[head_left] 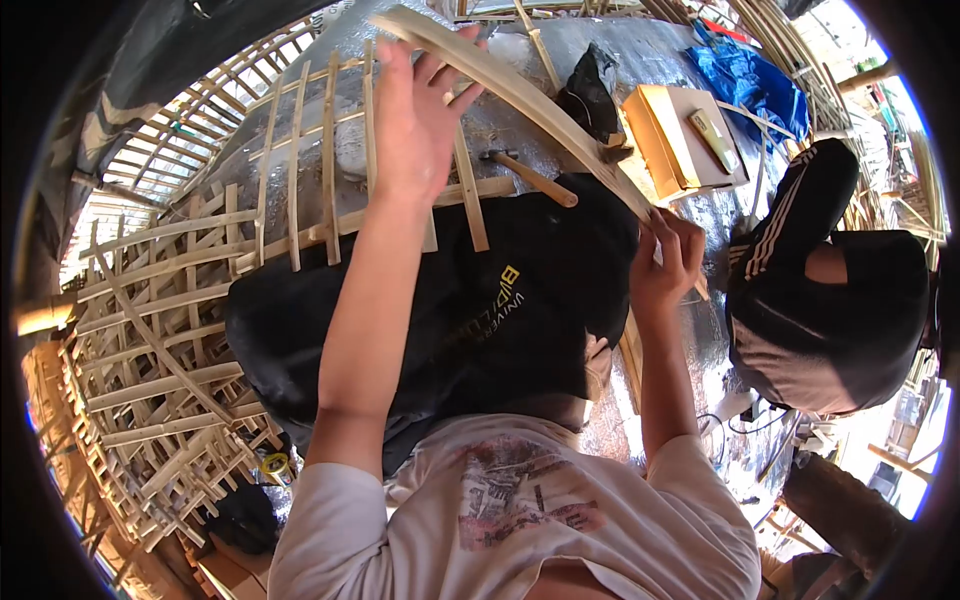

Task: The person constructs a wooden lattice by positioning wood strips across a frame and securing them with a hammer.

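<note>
A pale strip point(532, 92) slanting from upper middle to right of centre is apparently being positioned, the right hand point(668, 258) pinching its lower part, the left hand point(415, 135) open near its upper end, so the next move likely calls for a steady pinch.

We record a pale tan strip point(545, 110); black fabric point(540, 350) bearing yellow lettering point(510, 275); our whitish shirt point(645, 510) with dark and reddish print point(525, 495); bright blue sheeting point(745, 80); a tan box point(680, 125); a co-worker's black clothing point(860, 310), white-striped.
</note>
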Available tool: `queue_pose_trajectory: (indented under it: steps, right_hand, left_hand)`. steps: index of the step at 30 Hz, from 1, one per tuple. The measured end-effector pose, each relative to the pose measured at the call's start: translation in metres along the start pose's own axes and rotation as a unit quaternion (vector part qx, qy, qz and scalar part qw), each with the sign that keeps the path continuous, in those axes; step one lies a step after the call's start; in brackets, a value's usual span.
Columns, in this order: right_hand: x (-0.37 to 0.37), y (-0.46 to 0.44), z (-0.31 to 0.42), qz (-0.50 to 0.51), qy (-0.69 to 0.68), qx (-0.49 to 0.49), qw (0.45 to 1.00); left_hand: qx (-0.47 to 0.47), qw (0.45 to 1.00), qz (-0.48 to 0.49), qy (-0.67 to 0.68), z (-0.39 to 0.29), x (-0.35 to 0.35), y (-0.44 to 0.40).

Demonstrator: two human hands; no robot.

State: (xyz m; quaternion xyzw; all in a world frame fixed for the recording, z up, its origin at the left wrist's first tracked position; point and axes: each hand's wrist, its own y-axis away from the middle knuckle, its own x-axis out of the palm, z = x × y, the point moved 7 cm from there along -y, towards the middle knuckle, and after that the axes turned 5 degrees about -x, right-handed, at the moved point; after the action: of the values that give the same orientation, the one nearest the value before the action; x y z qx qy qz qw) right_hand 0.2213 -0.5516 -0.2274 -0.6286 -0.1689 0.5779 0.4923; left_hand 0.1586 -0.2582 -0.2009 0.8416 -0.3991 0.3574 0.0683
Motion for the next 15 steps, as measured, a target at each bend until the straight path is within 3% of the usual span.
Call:
queue_pose_trajectory:
  steps: [1,4,5,9,12,15]
  right_hand:
    - [0.009,-0.013,0.004,-0.009,-0.011,-0.008,1.000]
    - [0.032,-0.048,0.017,-0.017,-0.055,-0.020,0.998]
    - [0.042,-0.056,0.019,0.000,-0.066,-0.020,0.998]
    - [0.051,-0.085,0.039,-0.015,-0.081,-0.025,0.996]
    - [0.052,-0.076,0.031,-0.058,-0.116,0.029,0.991]
    - [0.095,-0.066,0.019,0.194,-0.113,0.130,0.966]
  left_hand:
    - [0.023,0.998,-0.008,0.049,-0.009,0.011,-0.002]
    - [-0.024,0.982,-0.005,0.187,-0.020,0.030,-0.018]
    - [0.009,0.983,-0.087,0.160,-0.035,0.049,-0.016]
    - [0.104,0.980,-0.138,0.100,-0.081,0.042,-0.034]
    - [0.165,0.976,-0.141,0.014,-0.107,0.035,-0.047]
    - [0.202,0.974,-0.097,-0.015,-0.115,0.028,-0.063]
